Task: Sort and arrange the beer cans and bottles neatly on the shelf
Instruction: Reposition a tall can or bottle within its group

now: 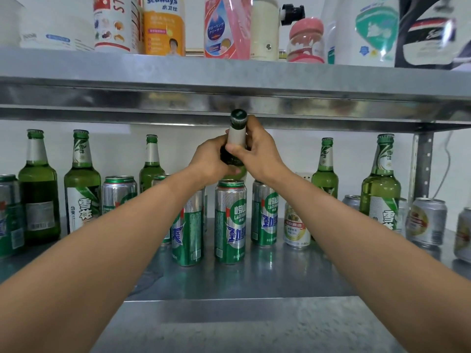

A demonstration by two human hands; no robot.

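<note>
Green glass bottle is up off the shelf, held mid-frame w/ both hands, cap just under the edge of the upper shelf. Left hand wraps round the shoulder of the glass. Right hand curls round the neck, thumb across the front. It hangs above the tall green cans; can't tell if it clears them.

Progress, my read: early to mid. Left-side bottles stand as a pair, one more pokes up behind the cans at centre-left, and right-side bottles sit apart, so the glass is split up. Tall cans cluster loosely at centre plus some at the left. Short silver cans are scattered on the right, mixed w/ bottles. I'd say what's left: set this btl w/ its kind, group cans by type, straighten rows.
</note>
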